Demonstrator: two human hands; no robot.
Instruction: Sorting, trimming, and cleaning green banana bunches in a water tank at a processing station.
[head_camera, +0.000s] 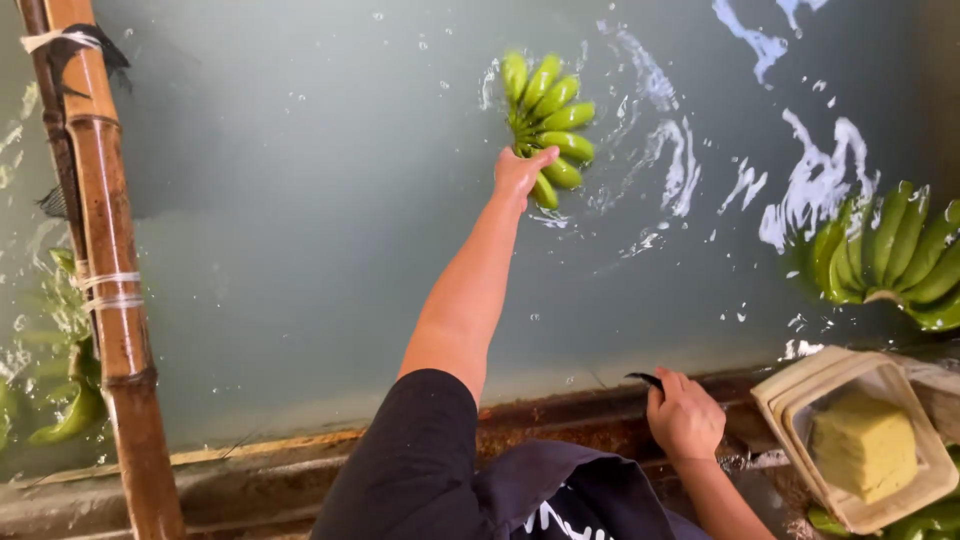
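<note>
My left hand (520, 172) reaches far out over the water and grips a hand of green bananas (548, 110) by its crown, the fruit floating in the tank. Close to me, my right hand (683, 415) rests on the tank's rusty rim (560, 415), closed around a small dark tool (645, 379) whose tip pokes out past the thumb. My black sleeve covers the left upper arm.
A second bunch of green bananas (895, 255) floats at the right. A beige tray with a yellow sponge (865, 445) sits on the rim at lower right. A bamboo pole (105, 260) crosses the tank at left, with more bananas (70, 415) beyond it. Foam streaks the water.
</note>
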